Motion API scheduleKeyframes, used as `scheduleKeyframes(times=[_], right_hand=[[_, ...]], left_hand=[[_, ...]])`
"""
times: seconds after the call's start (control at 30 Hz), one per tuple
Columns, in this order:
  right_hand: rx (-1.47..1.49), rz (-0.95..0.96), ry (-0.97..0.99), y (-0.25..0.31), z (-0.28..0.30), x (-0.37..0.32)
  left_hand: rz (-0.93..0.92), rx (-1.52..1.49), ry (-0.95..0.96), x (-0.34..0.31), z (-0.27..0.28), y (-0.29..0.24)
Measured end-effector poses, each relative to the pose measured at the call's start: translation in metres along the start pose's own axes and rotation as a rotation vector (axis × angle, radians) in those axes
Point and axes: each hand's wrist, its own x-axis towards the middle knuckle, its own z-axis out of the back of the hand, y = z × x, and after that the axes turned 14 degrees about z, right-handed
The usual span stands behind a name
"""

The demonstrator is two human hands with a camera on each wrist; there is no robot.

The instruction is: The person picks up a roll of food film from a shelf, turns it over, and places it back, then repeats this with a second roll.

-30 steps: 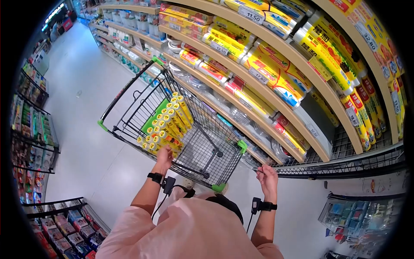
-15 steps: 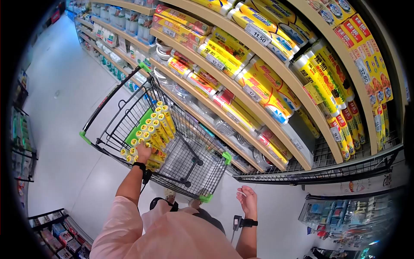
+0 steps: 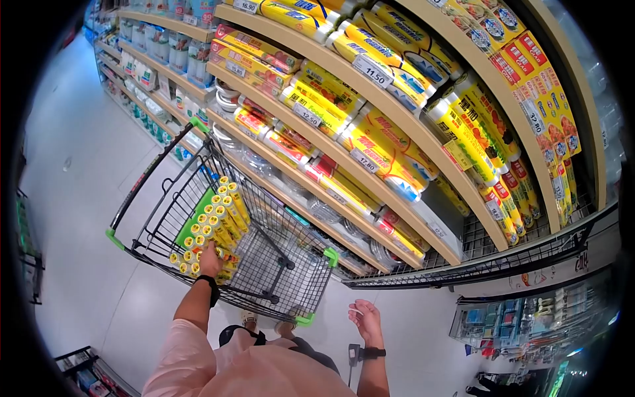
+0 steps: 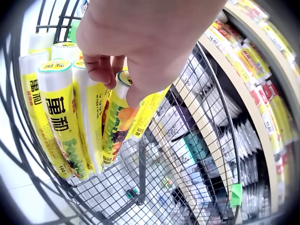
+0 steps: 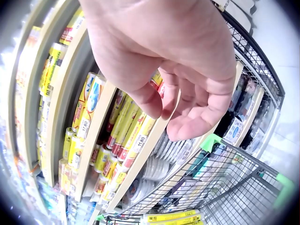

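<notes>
Several yellow rolls of plastic bags (image 3: 228, 213) stand bunched upright in the black wire shopping cart (image 3: 254, 281), against its green-trimmed handle end. My left hand (image 3: 210, 260) is down among the nearest ones. The left wrist view shows its thumb and fingers pinching the top of one roll (image 4: 117, 121) with fruit pictures on it, beside other white-and-yellow rolls (image 4: 58, 110). My right hand (image 3: 366, 319) hangs to the right of the cart, its fingers loosely curled and holding nothing; in the right wrist view its palm (image 5: 159, 61) is in front of the shelves.
Long curved shelves (image 3: 370, 159) run along the cart's far side, stacked with yellow rolls and boxes above price tags. A wire-mesh shelf base (image 3: 476, 268) juts out at the right. Hanging packets (image 3: 516, 321) fill a rack at lower right. White floor (image 3: 86, 264) lies left of the cart.
My left hand has moved from the near edge of the rolls onto one of them. The right hand has drawn back from beside the shelf base, and its fingers have loosened.
</notes>
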Motion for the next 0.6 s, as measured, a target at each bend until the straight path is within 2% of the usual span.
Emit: scheduleKeyframes(times=[0.1, 0.2, 0.23, 0.33, 0.47, 0.53, 0.6], right_hand=[[-0.024, 0.010, 0.038, 0.003, -0.009, 0.001], [-0.043, 0.038, 0.101, 0.002, -0.015, 0.007], [-0.046, 0.048, 0.123, 0.002, -0.016, 0.010], [-0.194, 0.076, 0.165, -0.003, -0.028, 0.017], [-0.545, 0.251, 0.473, -0.019, -0.042, 0.035], [-0.668, 0.396, 0.599, -0.027, -0.052, 0.042], [-0.704, 0.499, 0.635, -0.030, -0.066, 0.042]], left_hand=[[0.039, -0.029, 0.104, -0.013, 0.003, -0.016], [-0.260, -0.132, 0.066, -0.025, -0.006, -0.021], [-0.283, -0.187, 0.013, -0.033, -0.008, -0.030], [-0.497, -0.380, 0.028, -0.049, -0.001, -0.059], [-0.618, -0.506, 0.116, -0.087, 0.033, -0.115], [-0.600, -0.591, 0.185, -0.113, 0.051, -0.141], [-0.628, -0.669, 0.237, -0.140, 0.068, -0.168]])
